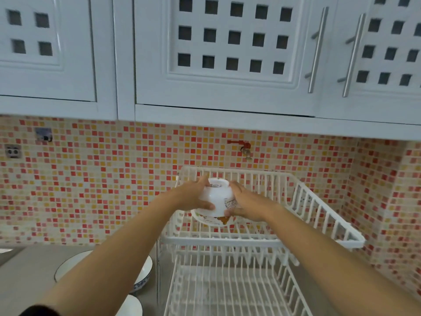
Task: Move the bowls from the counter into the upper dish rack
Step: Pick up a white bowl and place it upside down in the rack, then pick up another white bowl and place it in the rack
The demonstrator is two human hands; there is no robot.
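Both my hands hold a white bowl (pixel 216 199) upside down over the left part of the upper dish rack (pixel 307 201). My left hand (pixel 196 197) grips its left side and my right hand (pixel 246 204) its right side. The bowl has a printed band near its rim and an orange mark at the bottom edge. Its rim is close to the rack's wire floor; whether it touches is hidden by my hands. On the counter at lower left, behind my left forearm, sit a wide white bowl with a dark rim (pixel 68 266), a blue-patterned bowl (pixel 143 280) and another white bowl (pixel 133 306).
The white wire rack has a lower tier (pixel 227 288) below the upper one. White cabinets (pixel 227 53) hang overhead. A mosaic tile wall carries a red tap (pixel 243 147) above the rack, and an outlet (pixel 12 151) at far left. The grey counter (pixel 27 265) extends left.
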